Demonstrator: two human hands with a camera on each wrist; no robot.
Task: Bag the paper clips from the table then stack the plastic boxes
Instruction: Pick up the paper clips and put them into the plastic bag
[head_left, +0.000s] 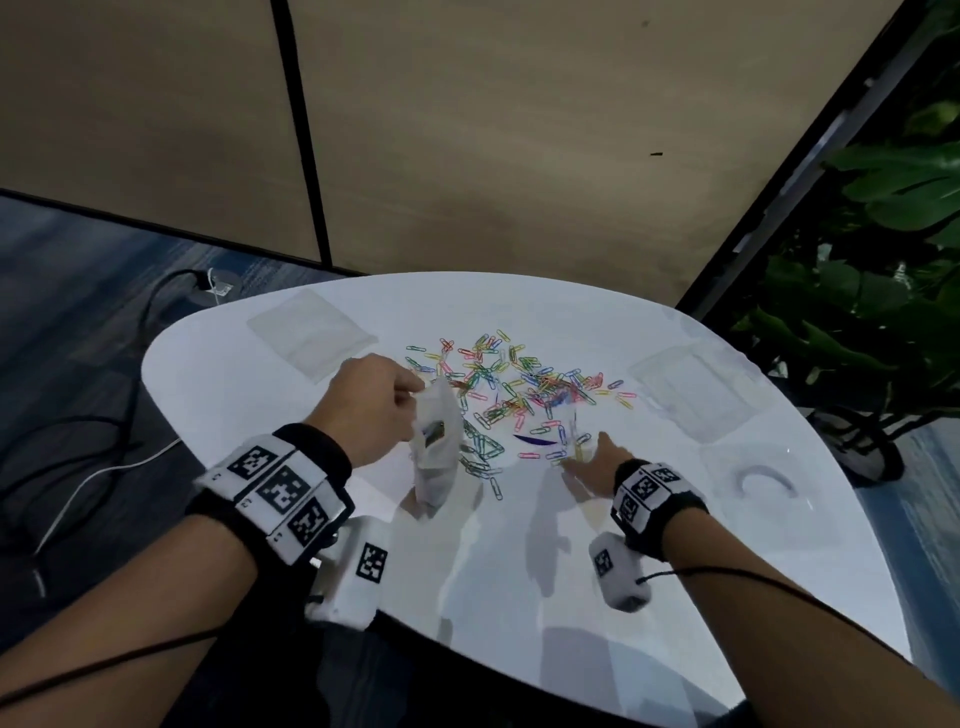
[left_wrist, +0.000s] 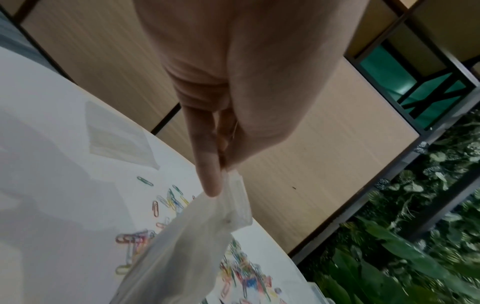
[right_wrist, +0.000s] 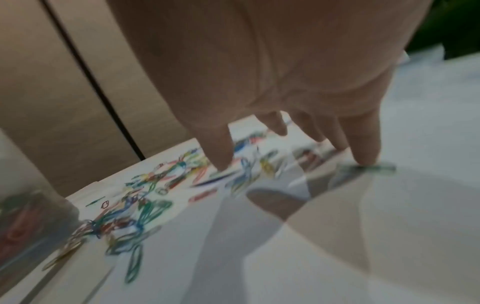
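head view: your left hand (head_left: 376, 402) pinches the clear bag (head_left: 436, 441) by its top edge at 9 o'clock of the paper clips (head_left: 519, 384), so one-sided support could let its mouth sag shut. left wrist view: thumb and fingers (left_wrist: 210, 181) nip only a sliver of rim; added clips could pull it free. right wrist view: your right hand (right_wrist: 285, 102) reaches down with fingers spread and holding nothing; blur hides contact, and a sweep could scatter clips toward the table (right_wrist: 389, 236) edge.

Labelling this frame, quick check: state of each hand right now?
Left hand: pinching the top edge of the plastic bag, held above the table.
Right hand: open, fingers spread, holding nothing, reaching into the paper clips.
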